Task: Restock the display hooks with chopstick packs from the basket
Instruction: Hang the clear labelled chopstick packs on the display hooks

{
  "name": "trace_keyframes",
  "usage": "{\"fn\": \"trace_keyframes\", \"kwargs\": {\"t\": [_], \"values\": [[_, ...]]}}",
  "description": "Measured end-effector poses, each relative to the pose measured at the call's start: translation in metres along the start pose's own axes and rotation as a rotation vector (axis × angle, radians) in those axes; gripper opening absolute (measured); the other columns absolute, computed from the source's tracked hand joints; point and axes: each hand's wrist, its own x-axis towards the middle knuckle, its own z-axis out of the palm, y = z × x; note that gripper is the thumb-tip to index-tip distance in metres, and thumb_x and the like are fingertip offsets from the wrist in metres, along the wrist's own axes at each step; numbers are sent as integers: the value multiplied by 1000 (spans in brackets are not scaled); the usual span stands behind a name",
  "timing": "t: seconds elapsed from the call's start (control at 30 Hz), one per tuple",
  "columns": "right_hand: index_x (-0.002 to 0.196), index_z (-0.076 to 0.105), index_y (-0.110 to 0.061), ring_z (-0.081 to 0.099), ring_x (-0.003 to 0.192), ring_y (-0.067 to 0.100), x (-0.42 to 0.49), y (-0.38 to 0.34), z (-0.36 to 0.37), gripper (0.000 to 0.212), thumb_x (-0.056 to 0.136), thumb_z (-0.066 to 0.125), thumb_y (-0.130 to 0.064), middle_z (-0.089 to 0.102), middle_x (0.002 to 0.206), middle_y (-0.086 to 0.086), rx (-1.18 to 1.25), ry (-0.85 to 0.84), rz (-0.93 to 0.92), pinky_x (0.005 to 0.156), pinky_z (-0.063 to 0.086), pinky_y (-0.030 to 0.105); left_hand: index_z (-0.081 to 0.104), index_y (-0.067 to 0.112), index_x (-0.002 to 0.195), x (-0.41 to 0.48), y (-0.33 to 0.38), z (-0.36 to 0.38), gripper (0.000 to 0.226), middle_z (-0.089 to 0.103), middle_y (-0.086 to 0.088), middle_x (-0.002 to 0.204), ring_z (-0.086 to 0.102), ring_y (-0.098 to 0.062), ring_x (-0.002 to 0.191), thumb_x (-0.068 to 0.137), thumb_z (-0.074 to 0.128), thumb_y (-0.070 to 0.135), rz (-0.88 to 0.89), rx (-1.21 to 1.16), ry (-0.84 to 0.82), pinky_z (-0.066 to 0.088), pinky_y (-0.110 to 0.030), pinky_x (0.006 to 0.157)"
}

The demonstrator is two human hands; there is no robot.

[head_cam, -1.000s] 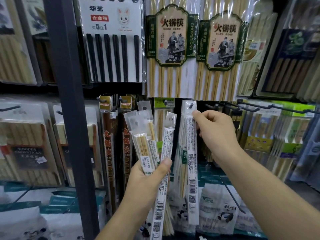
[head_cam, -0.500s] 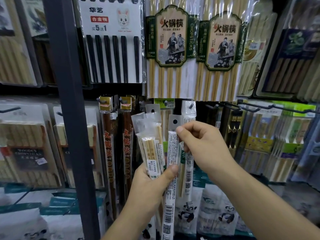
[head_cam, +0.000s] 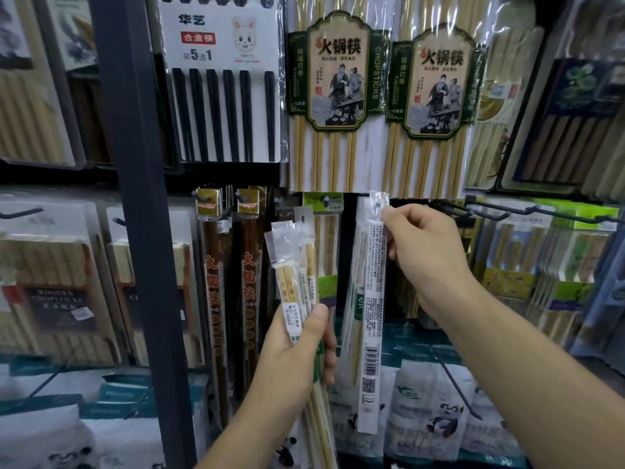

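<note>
Up at two o'clock of the left hand [head_cam: 297, 360], its grip clasping a bundle of packs [head_cam: 291, 275], the right hand [head_cam: 429, 258] pinches a white chopstick pack [head_cam: 373, 299].

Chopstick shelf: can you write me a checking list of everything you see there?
Surface: no table seen; a bare hook sticks out low on the right.
Job's things: white pack held up at hook height; spare packs bundled.
Clutter: nothing seen.
Hands: right hand pinches the white pack's top; left hand grips the spare packs.
Cables: nothing seen.
Surroundings: hotpot packs hang above; dark post on the left.
</note>
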Motion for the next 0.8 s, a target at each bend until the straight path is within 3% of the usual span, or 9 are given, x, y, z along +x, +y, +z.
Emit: {"fn": "trace_keyframes", "kwargs": {"t": [0.13, 0.33, 0.47, 0.53, 0.63, 0.73, 0.8], "values": [[84, 69, -4, 52, 63, 10, 1, 3, 1, 28, 98, 63, -28, 62, 67, -4, -34, 7, -7, 70, 50, 30, 65, 34, 88, 0, -2, -1, 28, 65, 1, 76, 60, -17, 61, 78, 65, 60, 6, 8, -17, 52, -28, 54], [80, 67, -6, 51, 60, 7, -3, 12, -3, 36, 96, 65, -38, 62, 68, 8, -144, 56, -48, 70, 52, 33, 70, 37, 92, 1, -2, 0, 19, 63, 0, 76, 60, -18, 62, 82, 64, 52, 16, -43, -3, 51, -30, 53], [78, 64, -21, 51, 57, -1, -17, 11, -4, 23, 95, 67, -36, 59, 62, -11, -156, 91, -160, 59, 45, 18, 68, 34, 88, 1, -1, 0, 17, 63, -3, 71, 62, -21, 59, 83, 68, 50, 53, 1, -10, 55, -34, 54], [79, 66, -26, 54, 58, -2, -29, 7, 1, 18, 96, 67, -32, 63, 68, -12, -113, -5, -249, 55, 46, 14, 68, 30, 89, 1, -1, 0, 21, 65, -5, 70, 63, -23, 59, 84, 72, 50, 69, 12, -17, 55, -36, 53], [84, 72, -29, 61, 65, 10, -44, 2, 12, 14, 94, 68, -39, 68, 77, -4, -111, -176, -260, 57, 53, 21, 70, 27, 97, 1, -1, 3, 22, 67, -6, 75, 64, -22, 61, 84, 77, 43, 77, 22, -29, 55, -36, 53], [81, 72, -27, 59, 62, 3, -46, 0, 19, 17, 96, 67, -31, 68, 73, -4, -63, -212, -247, 56, 49, 16, 71, 28, 100, 1, -2, 5, 22, 71, -6, 81, 66, -22, 64, 85, 77, 43, 89, 29, -43, 58, -40, 56], [78, 70, -25, 56, 59, 1, -44, 0, 20, 22, 99, 64, -27, 64, 65, -9, -28, -208, -202, 57, 47, 15, 73, 40, 101, 0, -4, 6, 19, 77, 2, 92, 73, -16, 76, 85, 75, 49, 84, 36, -31, 63, -39, 64]]}}
